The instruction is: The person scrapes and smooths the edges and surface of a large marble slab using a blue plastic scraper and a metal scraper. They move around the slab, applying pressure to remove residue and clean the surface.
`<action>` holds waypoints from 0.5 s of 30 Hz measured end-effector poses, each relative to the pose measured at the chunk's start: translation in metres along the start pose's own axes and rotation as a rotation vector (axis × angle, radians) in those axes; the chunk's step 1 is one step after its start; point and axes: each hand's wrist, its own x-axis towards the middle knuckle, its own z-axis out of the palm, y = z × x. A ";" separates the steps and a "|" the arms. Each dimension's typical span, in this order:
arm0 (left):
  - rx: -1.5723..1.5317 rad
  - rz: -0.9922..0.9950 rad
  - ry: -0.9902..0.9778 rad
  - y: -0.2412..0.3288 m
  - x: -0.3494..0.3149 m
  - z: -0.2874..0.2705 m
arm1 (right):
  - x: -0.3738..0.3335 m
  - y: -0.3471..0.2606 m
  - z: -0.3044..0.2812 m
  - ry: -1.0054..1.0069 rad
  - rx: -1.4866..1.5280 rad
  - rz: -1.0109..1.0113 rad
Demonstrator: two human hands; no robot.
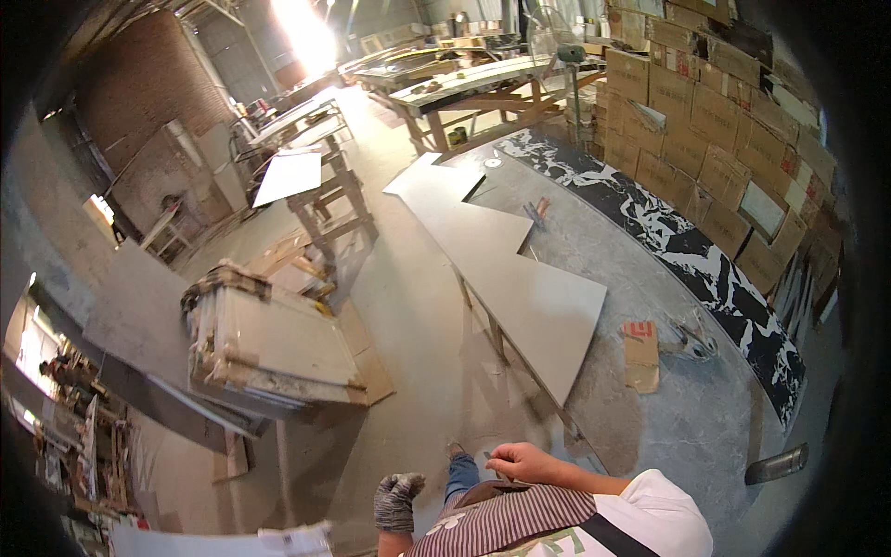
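Observation:
My left hand (397,502), in a grey knitted glove, hangs low to the left of my body with its fingers curled in. No object shows in it. My bare right hand (522,462) is in front of my striped apron (520,515), fingers pressed together. A small greyish tip shows at those fingers, too small to name. Ahead of my right hand, a pale panel with a stepped, zigzag edge (543,302) lies along the left side of a grey worktable (594,418). Neither hand touches the panel.
On the worktable lie a cardboard piece (640,357) and a black-and-white marbled strip (682,246). Stacked cartons (691,116) line the right side. Left of the walkway, slabs (278,339) lean together and a white sheet (290,176) rests on a stand. Further tables (473,84) stand behind.

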 end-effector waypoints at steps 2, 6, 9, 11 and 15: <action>0.020 0.037 -0.014 0.033 0.052 0.016 | 0.046 -0.012 -0.012 0.077 0.069 0.053; 0.010 -0.024 -0.056 0.081 0.159 0.022 | 0.131 -0.043 -0.045 0.316 -0.016 0.086; 0.050 -0.064 -0.160 0.109 0.249 0.022 | 0.200 -0.047 -0.069 0.386 0.115 0.053; 0.028 -0.085 -0.199 0.122 0.312 0.015 | 0.241 -0.072 -0.078 0.420 0.131 0.034; 0.166 -0.078 -0.235 0.163 0.415 0.034 | 0.329 -0.084 -0.104 0.517 0.098 0.064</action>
